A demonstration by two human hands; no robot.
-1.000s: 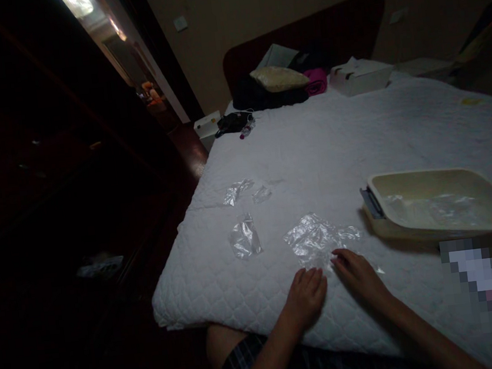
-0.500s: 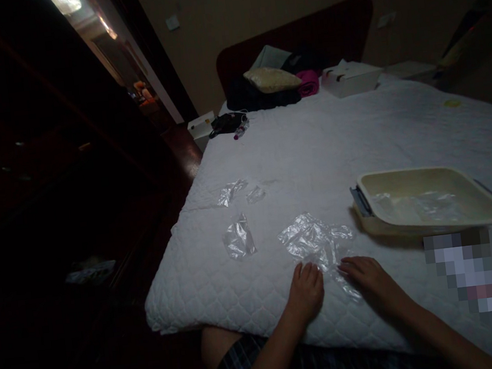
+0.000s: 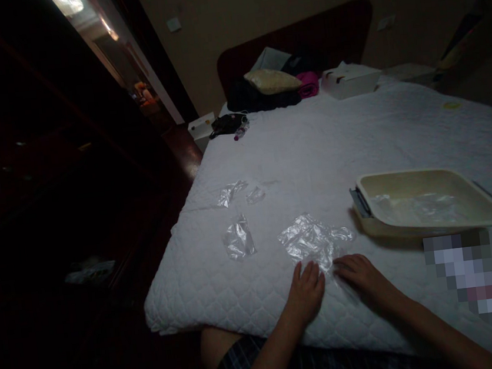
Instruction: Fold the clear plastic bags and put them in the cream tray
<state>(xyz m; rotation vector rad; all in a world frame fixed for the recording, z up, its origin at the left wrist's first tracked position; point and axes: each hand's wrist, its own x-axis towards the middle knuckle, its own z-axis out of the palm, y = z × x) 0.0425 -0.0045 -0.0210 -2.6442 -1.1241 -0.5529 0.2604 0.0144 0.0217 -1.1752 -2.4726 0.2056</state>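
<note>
A crinkled sheet of clear plastic film [image 3: 307, 236], with a narrow finger-like strip at its right side, lies on the white quilted bed cover [image 3: 223, 294]. My left hand [image 3: 308, 290] rests palm down at the film's near edge, its fingers stretched forward and slightly apart. Just to the right, my right hand [image 3: 363, 275] has its fingers bent together over the film's lower right part. Its thumb is hidden, and a faint bit of film shows beneath it. Farther left lie a smaller clear plastic piece [image 3: 240, 238] and two more scraps [image 3: 230, 193].
To the right stands a cream plastic tub [image 3: 422, 173] with grey handles and clear plastic inside. A blurred patch [image 3: 474, 283] covers something in front of it. Toward the headboard [image 3: 343, 25] are a pillow [image 3: 272, 81], a pink roll [image 3: 308, 84], a white box [image 3: 352, 80] and a bottle [image 3: 242, 130].
My right hand has shifted slightly left, closer to my left hand. The film's lower strip, which stretched out below it, is now mostly drawn in or covered. My left hand has barely moved.
</note>
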